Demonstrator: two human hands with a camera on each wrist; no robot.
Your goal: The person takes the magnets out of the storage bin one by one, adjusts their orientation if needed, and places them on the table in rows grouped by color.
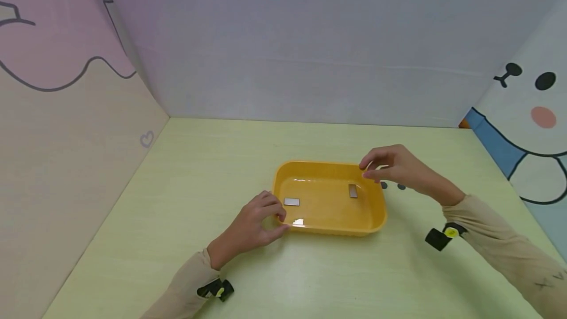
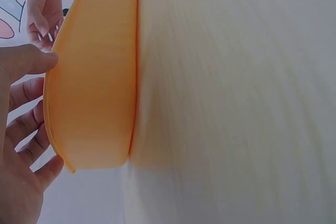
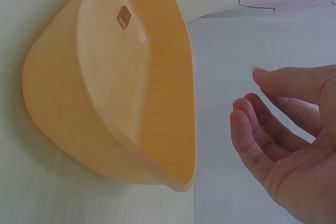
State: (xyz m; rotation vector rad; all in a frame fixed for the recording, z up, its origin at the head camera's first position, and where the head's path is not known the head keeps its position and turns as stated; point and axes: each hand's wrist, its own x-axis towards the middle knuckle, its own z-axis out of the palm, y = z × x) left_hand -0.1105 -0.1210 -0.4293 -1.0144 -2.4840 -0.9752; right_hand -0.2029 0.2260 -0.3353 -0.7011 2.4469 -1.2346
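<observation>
On the bench, a yellow tray holds two small bars; the left hand touches its near-left rim, whether pinching unclear; the right hand, loosely curved, empty, hovers by its far-right corner.

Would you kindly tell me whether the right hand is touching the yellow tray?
Apart: the right wrist view shows it plainly, with a strip of pale backdrop visible between the right hand and the yellow tray.

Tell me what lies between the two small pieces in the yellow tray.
Only bare floor of the yellow tray lies between the left piece and the right piece, in the head view.
</observation>
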